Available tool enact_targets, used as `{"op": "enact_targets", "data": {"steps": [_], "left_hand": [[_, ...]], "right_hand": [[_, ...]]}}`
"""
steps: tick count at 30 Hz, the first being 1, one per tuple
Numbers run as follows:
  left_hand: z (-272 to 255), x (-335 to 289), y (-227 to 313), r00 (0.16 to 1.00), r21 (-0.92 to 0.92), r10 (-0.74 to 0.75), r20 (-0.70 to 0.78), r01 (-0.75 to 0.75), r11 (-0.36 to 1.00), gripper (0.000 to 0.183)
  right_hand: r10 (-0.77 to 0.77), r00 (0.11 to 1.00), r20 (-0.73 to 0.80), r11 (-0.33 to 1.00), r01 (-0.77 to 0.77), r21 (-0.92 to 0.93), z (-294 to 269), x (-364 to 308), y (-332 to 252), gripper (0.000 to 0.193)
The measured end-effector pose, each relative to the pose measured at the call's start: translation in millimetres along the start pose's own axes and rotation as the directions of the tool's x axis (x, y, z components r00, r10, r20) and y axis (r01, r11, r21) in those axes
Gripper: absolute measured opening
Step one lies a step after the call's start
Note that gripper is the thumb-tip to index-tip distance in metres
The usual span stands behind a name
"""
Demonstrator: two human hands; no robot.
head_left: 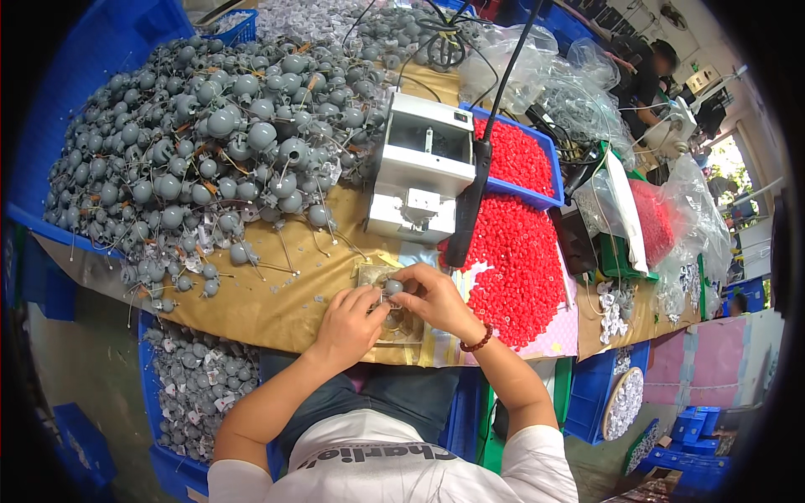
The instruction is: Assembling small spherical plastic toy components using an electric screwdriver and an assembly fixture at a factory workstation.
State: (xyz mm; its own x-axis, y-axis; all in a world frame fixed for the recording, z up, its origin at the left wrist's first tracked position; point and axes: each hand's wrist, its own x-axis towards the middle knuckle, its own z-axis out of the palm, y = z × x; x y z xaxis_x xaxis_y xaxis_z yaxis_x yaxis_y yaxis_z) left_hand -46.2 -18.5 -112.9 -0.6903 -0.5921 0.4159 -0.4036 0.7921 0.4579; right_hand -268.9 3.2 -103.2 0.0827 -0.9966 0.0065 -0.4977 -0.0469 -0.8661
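Observation:
At the table's front edge, a small grey ball-shaped part sits between my two hands, over a pale flat plate. Its left side meets the closed fingertips of my left hand; whatever is pinched there is hidden. My right hand, with a beaded bracelet at the wrist, grips the ball between thumb and index finger. Just beyond the hands stands a white machine with an open top recess.
A large heap of grey ball parts with thin wires covers the table's left. Loose red pieces lie to the right, below a blue tray of more. A black rod rises beside the machine. A blue bin stands below left.

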Motion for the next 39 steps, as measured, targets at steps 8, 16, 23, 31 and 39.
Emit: {"op": "enact_targets", "data": {"steps": [8,16,23,31,39], "left_hand": [[0,0,-1,1.000,-0.010,-0.009,-0.004,0.009,1.000,0.034],[0,0,-1,1.000,0.021,0.007,0.012,-0.007,1.000,0.037],[3,-2,-2,1.000,-0.013,-0.016,-0.006,0.016,1.000,0.032],[2,0,-1,1.000,-0.012,-0.017,-0.014,0.017,1.000,0.026],[0,3,-2,1.000,0.011,-0.006,0.006,0.006,1.000,0.026]], "right_hand": [[-0.058,0.987,-0.151,0.998,0.061,0.010,19,-10,13,0.016],[0.081,0.976,0.203,0.996,-0.074,-0.039,-10,29,-17,0.045],[0.199,0.945,0.259,0.964,-0.237,0.124,-23,33,-12,0.045],[0.189,0.977,0.101,0.970,-0.170,-0.171,-9,11,-1,0.047],[0.178,0.968,0.180,0.981,-0.160,-0.107,-19,25,-13,0.040]]}}
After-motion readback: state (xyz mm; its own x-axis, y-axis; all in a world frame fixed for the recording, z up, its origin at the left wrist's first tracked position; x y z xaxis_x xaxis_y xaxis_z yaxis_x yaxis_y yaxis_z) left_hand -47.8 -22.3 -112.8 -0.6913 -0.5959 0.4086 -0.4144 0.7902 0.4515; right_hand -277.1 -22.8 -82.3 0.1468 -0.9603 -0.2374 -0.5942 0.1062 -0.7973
